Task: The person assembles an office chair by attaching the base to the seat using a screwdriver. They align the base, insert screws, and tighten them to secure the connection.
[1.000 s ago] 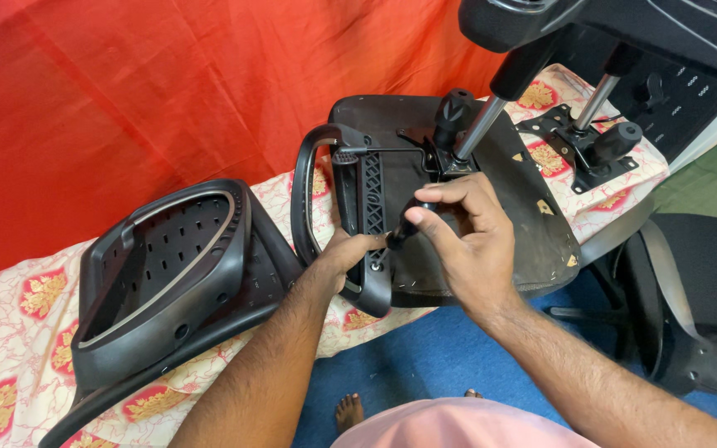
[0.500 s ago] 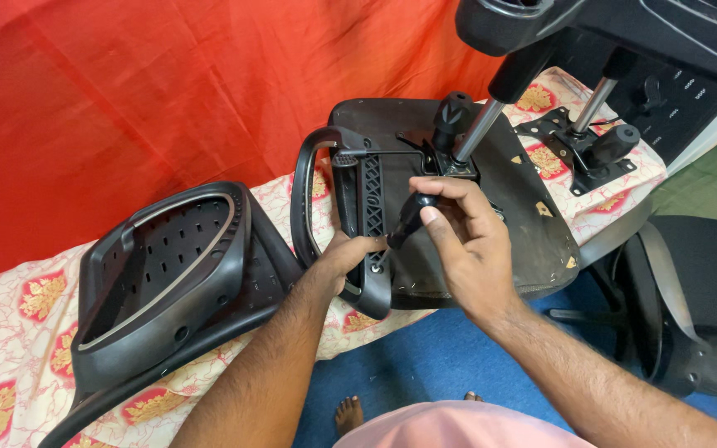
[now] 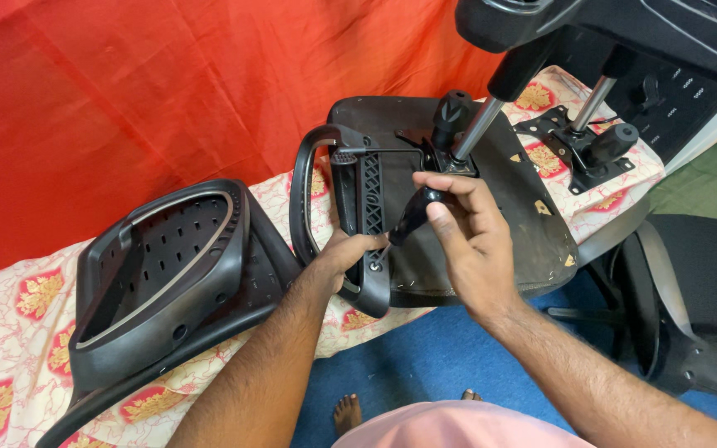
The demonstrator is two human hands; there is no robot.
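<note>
A black screwdriver point(image 3: 412, 217) is pinched in the fingers of the right hand point(image 3: 468, 241), its handle slanting down and left so the tip meets the lower end of a black plastic armrest point(image 3: 358, 217) — the point of contact sits just beside the left hand's fingertips. The left hand point(image 3: 343, 253) is wrapped around that lower end of the armrest, fingers pressed together on it, holding it against the edge of an upturned black chair seat point(image 3: 512, 207). The armrest stands along the seat's left side, its curved loop rising toward the red cloth backdrop point(image 3: 126, 91). From the middle of the seat a metal post point(image 3: 476, 129) rises at a tilt into the chair base point(image 3: 624, 25) at the top of the view. To the left lies a black chair back point(image 3: 159, 274) with a perforated inside, resting on a floral sheet point(image 3: 10, 332). To the right, on the same sheet, sits a black metal bracket point(image 3: 582, 149) with a knobbed lever. Blue floor point(image 3: 425, 365) shows below — the person's bare toes are just visible on it.
</note>
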